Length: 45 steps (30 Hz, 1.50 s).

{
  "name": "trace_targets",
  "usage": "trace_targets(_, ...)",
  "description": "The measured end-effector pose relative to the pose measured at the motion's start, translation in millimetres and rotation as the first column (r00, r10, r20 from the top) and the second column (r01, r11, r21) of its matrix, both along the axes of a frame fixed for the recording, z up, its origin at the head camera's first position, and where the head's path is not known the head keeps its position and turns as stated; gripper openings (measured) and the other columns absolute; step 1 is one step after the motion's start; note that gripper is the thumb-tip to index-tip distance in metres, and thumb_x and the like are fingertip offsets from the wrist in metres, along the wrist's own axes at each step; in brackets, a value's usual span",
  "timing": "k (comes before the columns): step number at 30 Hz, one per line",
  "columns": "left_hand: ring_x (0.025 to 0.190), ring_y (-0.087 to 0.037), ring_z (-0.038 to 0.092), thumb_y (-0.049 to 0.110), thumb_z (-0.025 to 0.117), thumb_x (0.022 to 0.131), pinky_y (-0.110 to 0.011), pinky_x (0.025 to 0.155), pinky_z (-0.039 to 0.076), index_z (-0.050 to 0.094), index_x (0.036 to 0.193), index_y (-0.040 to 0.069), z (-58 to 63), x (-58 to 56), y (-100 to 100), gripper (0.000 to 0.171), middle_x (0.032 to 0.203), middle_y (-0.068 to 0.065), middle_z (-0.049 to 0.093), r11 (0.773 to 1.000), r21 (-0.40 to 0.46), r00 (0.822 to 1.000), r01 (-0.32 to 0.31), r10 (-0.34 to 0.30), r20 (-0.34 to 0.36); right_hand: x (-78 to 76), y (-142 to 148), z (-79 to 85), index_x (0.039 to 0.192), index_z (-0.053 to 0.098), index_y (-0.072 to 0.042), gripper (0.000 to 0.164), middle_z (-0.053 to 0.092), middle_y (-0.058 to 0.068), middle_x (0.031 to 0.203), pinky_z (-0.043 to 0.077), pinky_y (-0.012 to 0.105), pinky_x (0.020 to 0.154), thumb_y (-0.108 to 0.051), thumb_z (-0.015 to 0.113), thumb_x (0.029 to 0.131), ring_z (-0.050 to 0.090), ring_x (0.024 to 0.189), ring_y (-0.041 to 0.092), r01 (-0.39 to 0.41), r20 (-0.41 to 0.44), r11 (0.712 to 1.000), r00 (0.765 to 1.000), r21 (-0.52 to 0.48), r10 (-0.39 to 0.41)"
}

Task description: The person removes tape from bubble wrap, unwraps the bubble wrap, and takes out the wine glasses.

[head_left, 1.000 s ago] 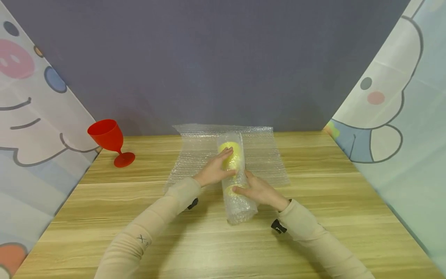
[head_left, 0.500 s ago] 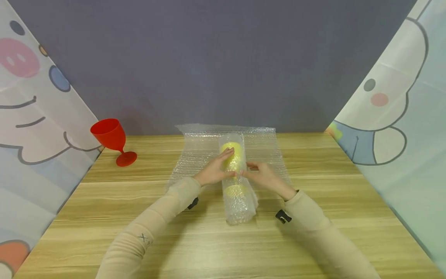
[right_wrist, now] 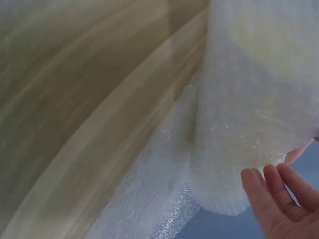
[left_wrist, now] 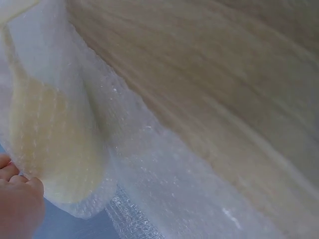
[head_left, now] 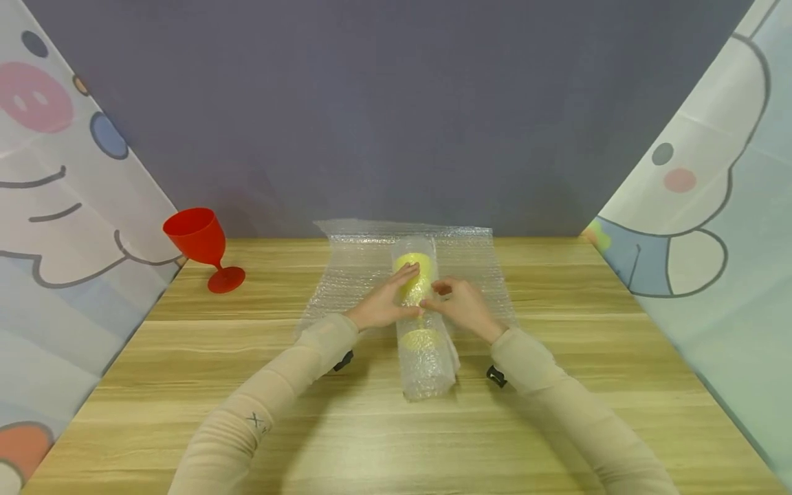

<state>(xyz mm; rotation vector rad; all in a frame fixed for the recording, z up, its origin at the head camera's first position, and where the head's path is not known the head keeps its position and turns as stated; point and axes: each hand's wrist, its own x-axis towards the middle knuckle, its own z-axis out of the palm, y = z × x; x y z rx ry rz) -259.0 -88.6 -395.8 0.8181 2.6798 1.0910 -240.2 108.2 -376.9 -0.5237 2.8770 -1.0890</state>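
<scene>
A yellow goblet (left_wrist: 55, 144) lies rolled up in clear bubble wrap (head_left: 428, 371), its bowl, stem and foot showing through the layers. The roll points away from me in the middle of the table, on the flat rest of the sheet (head_left: 353, 258). My left hand (head_left: 385, 301) rests on the roll's left and upper side, fingers extended over the goblet's bowl and thumb out across the stem. My right hand (head_left: 463, 306) is at the roll's right side, fingers loosely bent and thumb near the wrap; whether it touches is hard to tell.
A red goblet (head_left: 201, 240) stands at the back left of the wooden table (head_left: 383, 447). A dark grey wall (head_left: 396, 117) rises behind the sheet's far edge. Printed cartoon cloths (head_left: 699, 179) border both sides.
My right hand has come off the roll's lower right side and moved farther up along it, its fingers lifting away from the wrap. The left hand has stayed on the roll.
</scene>
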Motion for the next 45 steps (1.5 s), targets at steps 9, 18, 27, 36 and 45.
trace_targets(9, 0.142, -0.022, 0.008, 0.035, 0.068, 0.080, -0.059, 0.109, 0.014, 0.018, 0.147, 0.019, -0.3, 1.0, 0, 0.085, 0.155, 0.004, 0.002, 0.999, -0.025, 1.000, 0.020, -0.020, -0.005, -3.3, 2, -3.0, 0.114, 0.059, 0.001, 0.050, 0.064, 0.018, 0.110, 0.054, 0.040, 0.083, -0.031, 0.072, 0.077, 0.062, 0.099, 0.030, -0.026, -0.003, 1.000, 1.000, -0.017, 0.026)
trace_targets(18, 0.142, -0.016, 0.003, 0.033, 0.069, 0.080, -0.056, 0.110, 0.015, 0.019, 0.147, 0.014, -5.8, -1.4, -3, 0.086, 0.155, 0.003, 0.005, 0.998, 0.007, 0.998, 0.060, -0.060, -0.028, -4.9, 3, -6.0, 0.110, 0.062, 0.004, 0.036, 0.065, 0.018, 0.105, 0.054, 0.036, 0.082, -0.014, 0.069, 0.080, 0.064, 0.093, 0.029, -0.085, -0.031, 0.995, 0.996, -0.044, 0.083)
trace_targets(27, 0.142, -0.018, 0.004, 0.032, 0.069, 0.079, -0.055, 0.111, 0.015, 0.019, 0.147, 0.012, -6.1, -1.9, -4, 0.087, 0.155, 0.000, 0.006, 0.997, 0.024, 0.996, 0.076, -0.075, -0.051, -6.1, 5, -6.9, 0.107, 0.064, 0.004, 0.028, 0.065, 0.018, 0.103, 0.055, 0.033, 0.080, -0.006, 0.065, 0.081, 0.065, 0.090, 0.028, -0.132, -0.110, 0.991, 0.985, -0.004, 0.130)
trace_targets(36, 0.142, -0.018, 0.004, 0.033, 0.069, 0.079, -0.056, 0.111, 0.014, 0.018, 0.147, 0.014, -7.2, -3.4, -5, 0.087, 0.155, 0.003, 0.006, 0.997, 0.019, 0.996, 0.079, -0.078, -0.046, -6.5, 3, -7.9, 0.103, 0.065, 0.005, 0.024, 0.067, 0.017, 0.097, 0.056, 0.027, 0.075, -0.007, 0.065, 0.082, 0.066, 0.084, 0.024, -0.143, -0.214, 0.985, 0.963, 0.098, 0.162)
trace_targets(45, 0.142, -0.017, 0.005, 0.028, 0.070, 0.079, -0.054, 0.111, 0.016, 0.019, 0.147, 0.016, -5.0, -1.3, -2, 0.086, 0.155, 0.004, 0.004, 0.999, 0.028, 0.999, 0.037, -0.037, 0.002, -8.5, 0, -12.0, 0.099, 0.068, 0.002, 0.023, 0.068, 0.017, 0.095, 0.057, 0.025, 0.069, -0.012, 0.066, 0.082, 0.066, 0.078, 0.023, -0.115, -0.288, 0.982, 0.945, 0.149, 0.154)
